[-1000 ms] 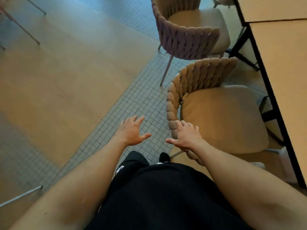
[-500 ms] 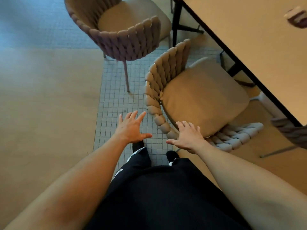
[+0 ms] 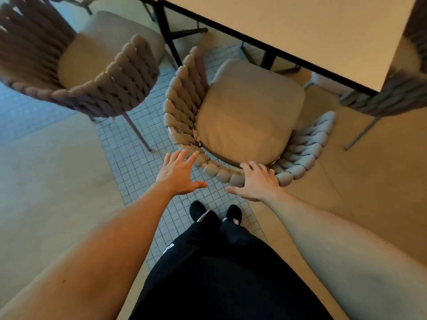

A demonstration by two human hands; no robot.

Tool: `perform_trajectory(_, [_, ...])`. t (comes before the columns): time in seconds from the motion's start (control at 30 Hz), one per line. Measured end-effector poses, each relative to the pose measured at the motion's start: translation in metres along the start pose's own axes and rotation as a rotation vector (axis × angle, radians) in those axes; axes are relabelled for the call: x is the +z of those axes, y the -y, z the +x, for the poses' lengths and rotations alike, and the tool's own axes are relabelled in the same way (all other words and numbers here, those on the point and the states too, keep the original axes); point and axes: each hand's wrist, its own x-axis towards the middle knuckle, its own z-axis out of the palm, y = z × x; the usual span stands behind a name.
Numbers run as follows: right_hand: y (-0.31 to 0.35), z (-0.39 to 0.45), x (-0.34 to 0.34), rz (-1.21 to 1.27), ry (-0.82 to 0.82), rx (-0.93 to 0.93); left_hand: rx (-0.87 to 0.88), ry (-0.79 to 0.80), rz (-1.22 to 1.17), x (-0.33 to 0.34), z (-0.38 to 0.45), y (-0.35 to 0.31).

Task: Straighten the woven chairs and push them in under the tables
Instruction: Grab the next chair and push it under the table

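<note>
I have my right hand (image 3: 256, 183) spread flat on the back rim of the woven chair (image 3: 245, 116), left hand (image 3: 178, 174) open just beside it, because the chair sits skewed, only its front under the tabletop (image 3: 300, 26), needing a two-handed push.

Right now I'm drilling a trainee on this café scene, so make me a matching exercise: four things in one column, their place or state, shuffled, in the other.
Things:
1. left hand
2. right hand
3. near chair
4. pink chair

Place or state:
A. seat front tucked at the table edge
B. rests on the chair's woven back
C. stands far left, beside the table leg
D. fingers spread, tips near the weave; contact unclear

Pairs: 1-D, 2-B, 3-A, 4-C
</note>
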Motion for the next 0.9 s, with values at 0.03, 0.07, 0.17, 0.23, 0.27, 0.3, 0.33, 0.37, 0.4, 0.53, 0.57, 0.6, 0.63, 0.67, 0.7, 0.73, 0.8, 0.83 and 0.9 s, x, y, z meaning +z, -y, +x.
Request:
perform_trajectory(0.03, [-0.002,0.0,0.003,0.012,-0.006,0.012,0.018,-0.003,0.008,0.0,0.003,-0.002])
perform_trajectory(0.07, [-0.004,-0.001,0.005,0.025,-0.005,0.024,0.034,-0.005,0.011,0.0,0.006,-0.002])
perform_trajectory(0.17, [-0.005,-0.001,0.012,0.051,-0.001,0.056,0.077,-0.023,0.059,-0.001,0.018,-0.002])
perform_trajectory(0.23, [-0.003,-0.001,0.017,0.052,0.013,0.089,0.114,-0.012,0.102,-0.001,0.026,-0.001])
perform_trajectory(0.27, [-0.002,-0.001,0.019,0.045,0.02,0.103,0.131,-0.001,0.123,-0.001,0.03,0.001])
perform_trajectory(0.3, [0.0,0.0,0.022,0.04,0.024,0.111,0.147,0.016,0.147,-0.001,0.035,0.003])
perform_trajectory(0.33, [0.002,0.0,0.025,0.037,0.029,0.115,0.163,0.041,0.175,-0.002,0.039,0.005])
perform_trajectory(0.37, [0.004,0.001,0.028,0.04,0.034,0.12,0.181,0.065,0.203,-0.003,0.044,0.008])
perform_trajectory(0.4, [0.007,0.003,0.029,0.042,0.038,0.122,0.198,0.081,0.224,-0.004,0.05,0.012])
perform_trajectory(0.53, [0.019,0.015,0.026,0.084,0.046,0.179,0.289,0.111,0.281,-0.012,0.072,0.029])
perform_trajectory(0.57, [0.019,0.017,0.026,0.086,0.05,0.18,0.301,0.118,0.298,-0.013,0.075,0.031])
perform_trajectory(0.6, [0.02,0.021,0.027,0.091,0.05,0.181,0.312,0.125,0.316,-0.015,0.079,0.034])
perform_trajectory(0.63, [0.02,0.026,0.029,0.098,0.05,0.183,0.327,0.128,0.336,-0.016,0.084,0.036])
perform_trajectory(0.67, [0.02,0.029,0.032,0.104,0.049,0.185,0.338,0.134,0.355,-0.016,0.088,0.038])
perform_trajectory(0.7, [0.02,0.033,0.035,0.11,0.049,0.188,0.347,0.147,0.37,-0.015,0.091,0.04])
perform_trajectory(0.73, [0.02,0.036,0.038,0.11,0.047,0.191,0.354,0.164,0.382,-0.014,0.094,0.041])
perform_trajectory(0.8, [0.02,0.039,0.043,0.092,0.032,0.197,0.366,0.183,0.409,-0.01,0.098,0.042])
perform_trajectory(0.83, [0.019,0.039,0.046,0.084,0.017,0.197,0.37,0.185,0.418,-0.009,0.099,0.041])
perform_trajectory(0.9, [0.016,0.039,0.053,0.079,-0.008,0.187,0.376,0.171,0.442,-0.009,0.099,0.036])
